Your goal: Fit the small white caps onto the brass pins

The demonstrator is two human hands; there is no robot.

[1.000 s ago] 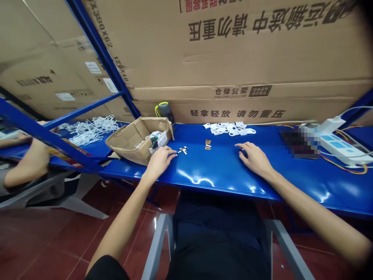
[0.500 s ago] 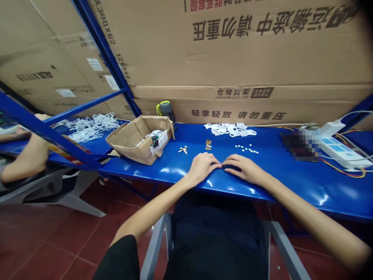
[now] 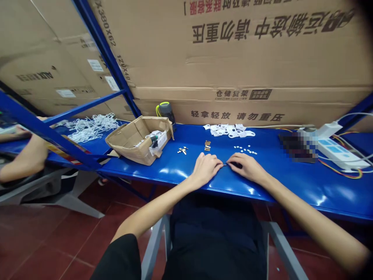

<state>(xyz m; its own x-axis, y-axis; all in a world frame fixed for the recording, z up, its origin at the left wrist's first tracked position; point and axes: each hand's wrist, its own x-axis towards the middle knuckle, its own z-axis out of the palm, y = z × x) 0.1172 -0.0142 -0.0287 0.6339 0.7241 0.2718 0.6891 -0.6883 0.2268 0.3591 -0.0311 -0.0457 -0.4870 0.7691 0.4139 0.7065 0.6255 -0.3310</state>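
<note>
My left hand (image 3: pixel 205 169) and my right hand (image 3: pixel 244 167) rest close together on the blue metal table top (image 3: pixel 175 171). Fingers curled, they meet over a thin metal pin (image 3: pixel 224 164), which sticks out from a small dark part (image 3: pixel 237 165) under my right fingertips. My left fingertips are beside the pin's tip, and any contact there is too small to tell. Just beyond the hands lie several small white discs (image 3: pixel 244 149), a few tan pieces (image 3: pixel 207 145) and some small metal fittings (image 3: pixel 182 150). Farther back is a heap of white plastic parts (image 3: pixel 229 130).
A torn cardboard box (image 3: pixel 136 151) holding assorted parts stands to the left, with a tangle of white cords (image 3: pixel 93 128) beyond. A power strip (image 3: pixel 339 153) and wires lie right. Large cartons fill the back. A person's bare arm (image 3: pixel 23 165) shows far left.
My hands have moved from far apart to close together at the table's middle. My right hand has uncovered the white discs, and the small dark part with its pin is now between my hands.
</note>
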